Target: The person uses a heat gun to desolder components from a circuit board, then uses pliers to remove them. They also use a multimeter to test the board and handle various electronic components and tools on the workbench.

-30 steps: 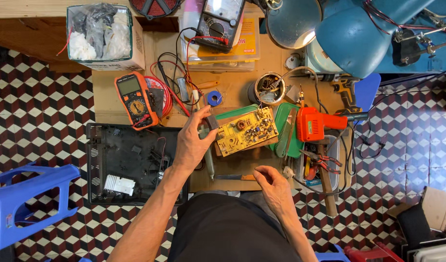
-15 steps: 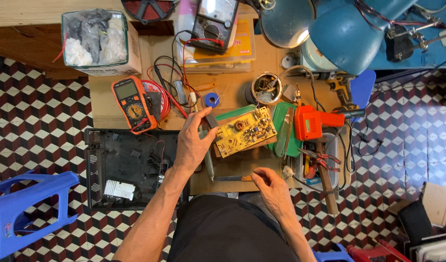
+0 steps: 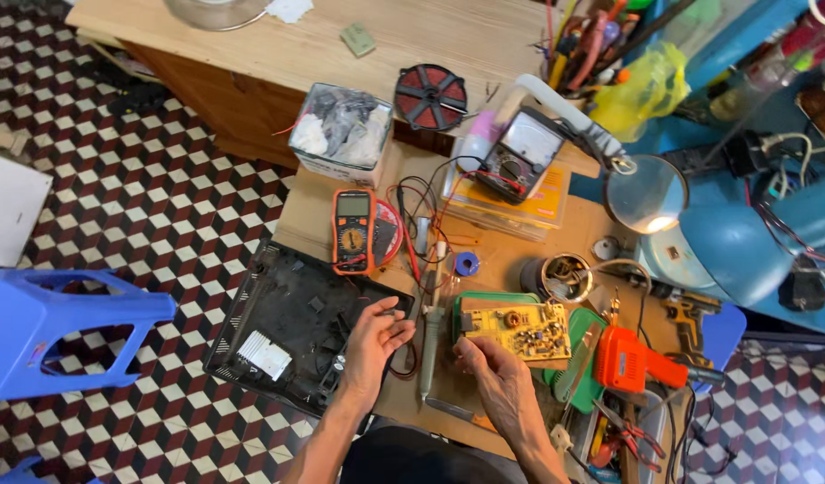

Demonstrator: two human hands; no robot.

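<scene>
Hands flank circuit board [image 3: 518, 330] — right hand [image 3: 495, 376] touching.

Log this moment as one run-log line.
left hand: open over black plastic casing | right hand: fingers at yellow circuit board | grey soldering iron: between hands

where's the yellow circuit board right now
In the head view the yellow circuit board lies right of centre on the wooden bench, just above the right hand, between the soldering iron and the orange heat gun.
</scene>
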